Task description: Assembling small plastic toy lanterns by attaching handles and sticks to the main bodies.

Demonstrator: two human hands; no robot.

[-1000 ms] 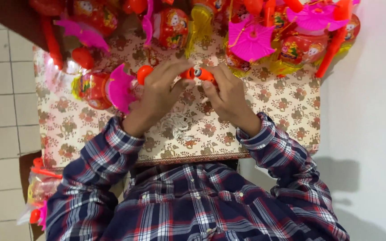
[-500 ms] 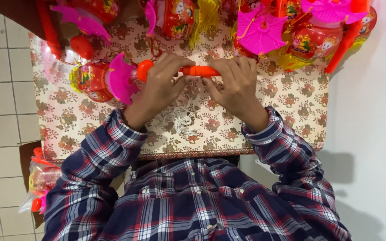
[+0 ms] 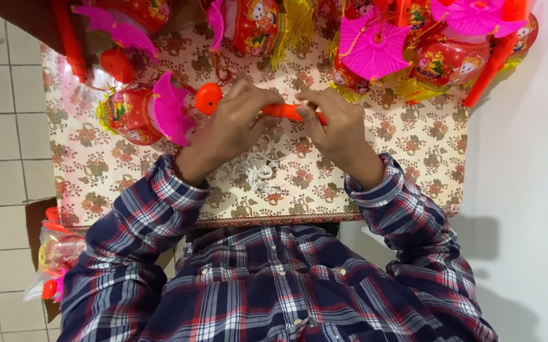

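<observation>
An orange plastic stick [image 3: 284, 112] with a round orange knob [image 3: 208, 98] at its left end lies across the flowered tablecloth [image 3: 413, 145]. My left hand [image 3: 232, 126] grips the stick near the knob. My right hand [image 3: 337, 130] pinches its other end. Both hands sit side by side over the table's middle. A tangle of white string [image 3: 255, 170] lies just below them. A red toy lantern [image 3: 128, 114] with a pink paper fan [image 3: 169, 107] rests left of my left hand.
Several red lanterns [image 3: 258, 25], pink paper umbrellas [image 3: 375, 47] and yellow tassels [image 3: 296, 25] crowd the table's far edge. A red stick [image 3: 68, 38] lies at far left. A plastic bag of parts [image 3: 55, 259] sits on the tiled floor at left. A white wall [image 3: 527, 190] runs on the right.
The view has shifted, so the table sits lower in frame. My hands have kept hold of the orange stick and turned it level between them.
</observation>
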